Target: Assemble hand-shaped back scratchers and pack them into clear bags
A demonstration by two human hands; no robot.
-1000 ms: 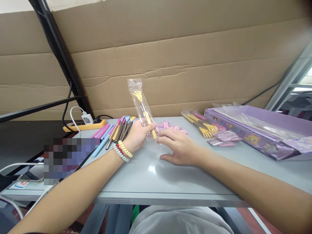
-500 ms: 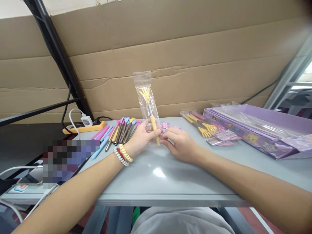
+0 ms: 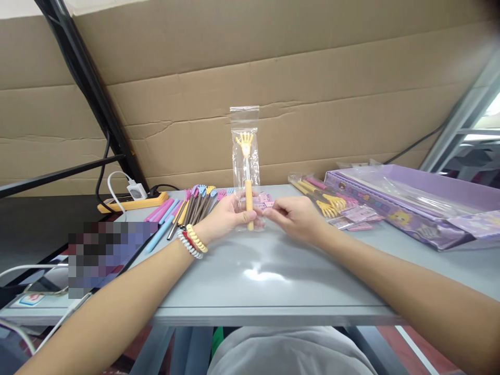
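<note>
A yellow back scratcher [image 3: 249, 198] with a hand-shaped head stands upright inside a clear plastic bag [image 3: 245, 117]. My left hand [image 3: 228, 212] is closed around the lower part of the bag, thumb across the yellow handle. My right hand [image 3: 300, 219] is at the bag's lower right edge, thumb and forefinger pinched together; whether the film is between them is hard to make out. Behind the hands lie small pink printed cards [image 3: 264, 198], partly hidden. Left of my left hand, several loose back scratchers [image 3: 197, 208] with pink, blue and yellow heads lie in a pile.
Bagged back scratchers [image 3: 326, 200] lie to the right with printed cards [image 3: 357, 214]. Beyond them stands a purple box [image 3: 402, 219] holding clear bags. Pink and blue handle tubes [image 3: 162, 232] and a yellow power strip [image 3: 135, 204] are at the left. A cardboard wall [image 3: 273, 83] rises behind the table.
The bagged back scratcher has swung from a leftward tilt to upright, its top moving right. My right hand has shifted slightly right; my left hand still holds the bag.
</note>
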